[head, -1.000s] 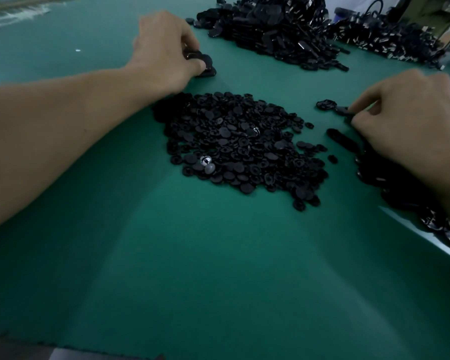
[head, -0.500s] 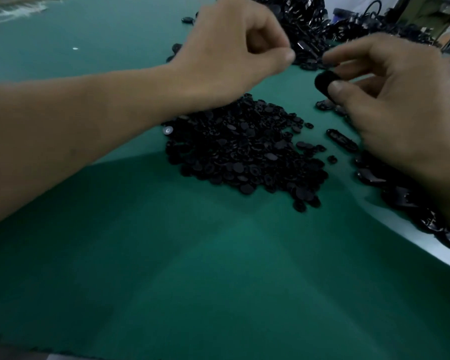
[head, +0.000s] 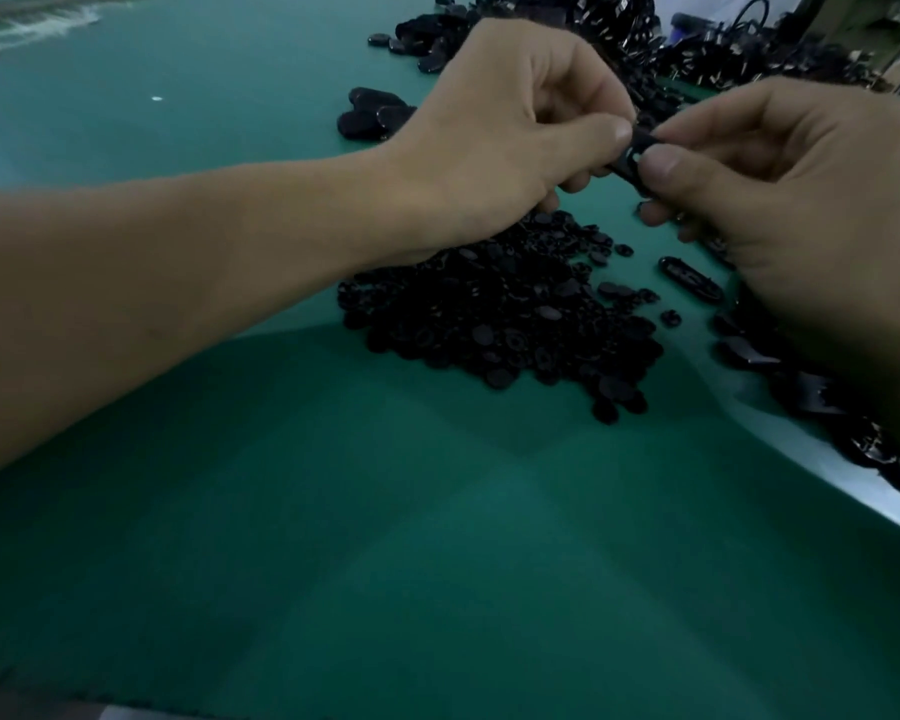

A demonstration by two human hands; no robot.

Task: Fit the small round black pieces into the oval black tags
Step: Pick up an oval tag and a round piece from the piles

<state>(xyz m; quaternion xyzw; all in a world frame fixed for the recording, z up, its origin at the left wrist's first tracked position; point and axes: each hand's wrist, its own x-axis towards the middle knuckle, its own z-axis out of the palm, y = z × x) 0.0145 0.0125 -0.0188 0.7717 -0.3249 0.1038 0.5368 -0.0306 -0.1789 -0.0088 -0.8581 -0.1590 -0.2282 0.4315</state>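
Mid-air, left hand (head: 510,132) and right hand (head: 780,184) pinch an oval tag (head: 639,154).

A small-parts assembly workshop is indicated: a counter (head: 437,563) covered in green matting is strewn with a bulk heap of identical small round black pieces (head: 515,324) and with oval black tags (head: 689,279); further heaps (head: 739,59) are piled at the far edge.

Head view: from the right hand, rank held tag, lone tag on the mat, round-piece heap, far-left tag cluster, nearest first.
1. Held tag, pinched by right hand.
2. Lone tag, just below it.
3. Round-piece heap, centre.
4. Tag cluster, beyond left hand.
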